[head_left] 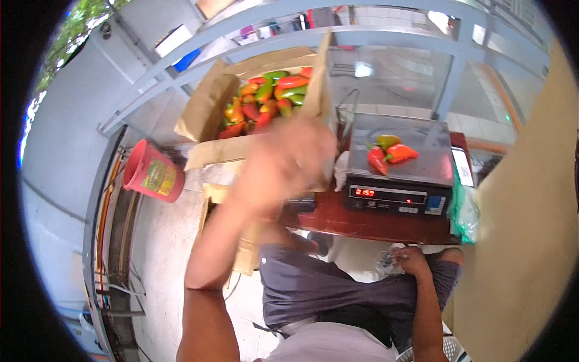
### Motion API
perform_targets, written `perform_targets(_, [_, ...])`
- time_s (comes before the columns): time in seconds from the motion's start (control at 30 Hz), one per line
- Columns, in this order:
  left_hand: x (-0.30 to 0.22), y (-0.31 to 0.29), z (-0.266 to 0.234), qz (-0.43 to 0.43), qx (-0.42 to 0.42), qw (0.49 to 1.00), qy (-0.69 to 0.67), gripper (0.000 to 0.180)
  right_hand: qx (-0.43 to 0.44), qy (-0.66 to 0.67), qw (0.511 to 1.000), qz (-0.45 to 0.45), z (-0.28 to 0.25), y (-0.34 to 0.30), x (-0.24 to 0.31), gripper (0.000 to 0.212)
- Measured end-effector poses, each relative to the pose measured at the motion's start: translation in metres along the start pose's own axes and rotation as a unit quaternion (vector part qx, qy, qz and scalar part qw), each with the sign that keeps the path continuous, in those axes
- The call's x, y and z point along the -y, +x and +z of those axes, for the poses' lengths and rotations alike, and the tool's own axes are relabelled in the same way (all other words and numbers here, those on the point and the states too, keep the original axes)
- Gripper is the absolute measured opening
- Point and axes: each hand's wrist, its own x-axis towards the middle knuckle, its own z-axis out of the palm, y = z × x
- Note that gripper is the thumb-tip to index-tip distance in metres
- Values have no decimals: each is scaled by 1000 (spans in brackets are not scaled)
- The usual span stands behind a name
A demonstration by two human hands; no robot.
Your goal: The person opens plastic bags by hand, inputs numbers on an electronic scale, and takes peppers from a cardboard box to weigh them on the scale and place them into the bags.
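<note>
My left hand (pixel 294 154), smeared by motion, is raised in front of the near right corner of an open cardboard box (pixel 208 99). Whether its fingers hold anything is hidden by the blur. Red, orange and green peppers (pixel 265 99) fill the box. On the metal plate of a black digital scale (pixel 398 190) lie three more peppers (pixel 389 152), two reddish and one green. Low by my right knee, my right hand (pixel 413 260) is closed on a crumpled clear plastic bag (pixel 388 259).
The scale stands on a dark red wooden table (pixel 362 222). A phone (pixel 462 167) and a green-tinted plastic bag (pixel 464 211) are at its right edge. A pink bucket (pixel 154 172) is at left. Grey metal bars (pixel 386 35) cross behind; a tan panel (pixel 518 241) rises at right.
</note>
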Motion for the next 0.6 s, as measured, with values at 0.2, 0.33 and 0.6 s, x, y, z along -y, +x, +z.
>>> perform_targets(0.2, [190, 8, -129, -373, 65, 902, 206, 15, 33, 26, 997, 57, -6, 0, 34, 25])
perform_targets(0.33, [284, -46, -135, -425, 275, 779, 369, 25, 10, -10, 1000, 12, 3, 5, 25, 24])
perform_targets(0.6, [315, -78, -82, -468, 181, 830, 244, 39, 39, 3, 994, 104, -5, 3, 19, 27])
